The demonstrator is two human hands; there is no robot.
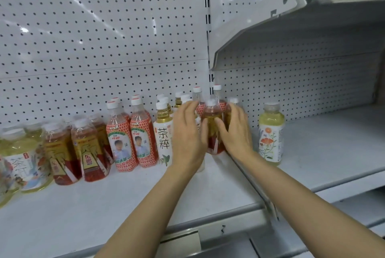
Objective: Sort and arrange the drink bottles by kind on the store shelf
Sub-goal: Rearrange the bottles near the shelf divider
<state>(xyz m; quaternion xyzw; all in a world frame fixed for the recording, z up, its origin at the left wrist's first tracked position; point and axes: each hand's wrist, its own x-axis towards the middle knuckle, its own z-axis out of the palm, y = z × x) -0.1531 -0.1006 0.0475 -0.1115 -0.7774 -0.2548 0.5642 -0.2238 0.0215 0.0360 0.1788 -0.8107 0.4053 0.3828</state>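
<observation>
While both arms reach in over the white shelf (129,201), the left hand (188,130) and the right hand (236,130) close in from either side on one amber bottle with a red and gold label (212,130), which stands upright on the shelf near the slotted upright (209,28) of the pegboard back panel (93,39). The left hand's fingers are spread and only gently bent, lying against the bottle's left side; the right hand's fingers curl round its right side, the thumb pressed on the front of the label. Just behind it stand more white-capped bottles, partly hidden by the hands, among them two with red dotted labels.

To the left, rows of bottles stand sorted by kind: pale tea bottles with white labels and black characters (163,132), next to them red dotted bottles bearing a printed picture (133,135), then amber bottles with red and gold labels (87,151), and at the far left edge yellow-green bottles with illustrated labels (23,160). To the right of the hands, on the neighbouring shelf section, a single yellow-green bottle with a flower label (270,132) stands alone, well apart from its kind. An upper shelf (312,35) juts out above the right section
</observation>
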